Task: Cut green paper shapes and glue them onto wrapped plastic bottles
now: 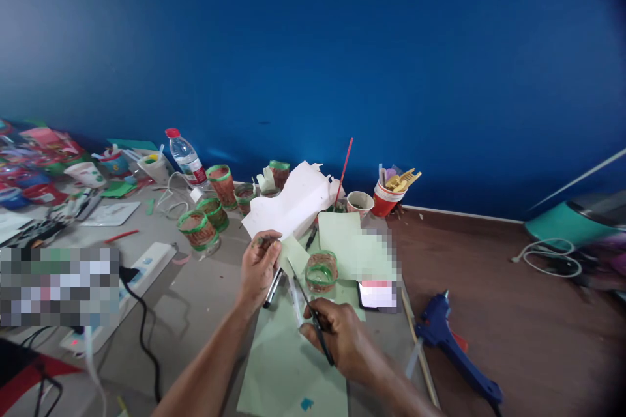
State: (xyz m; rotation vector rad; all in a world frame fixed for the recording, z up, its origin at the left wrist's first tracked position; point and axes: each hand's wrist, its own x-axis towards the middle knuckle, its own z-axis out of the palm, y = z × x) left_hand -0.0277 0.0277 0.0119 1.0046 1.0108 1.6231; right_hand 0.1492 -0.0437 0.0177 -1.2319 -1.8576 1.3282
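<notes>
My left hand [261,267] pinches a small piece of pale green paper [294,257] between thumb and fingers. In my right hand [340,333] is a pair of scissors [320,332] with dark handles, its blades pointing up at the lower edge of that piece. Just right of the paper stands a short round cup [321,272] painted brown and green. A pen [274,288] lies beside my left hand, and a pale stick-like thing [296,303] is partly hidden near the scissors. Beneath my hands a large pale green sheet [293,365] covers part of the table.
Several painted cups [198,229], a water bottle [186,158] and torn white paper [288,199] stand toward the blue wall. A power strip [151,264] with cables lies left. On the right are a phone [378,295], a red cup [388,199] and a blue glue gun [454,345].
</notes>
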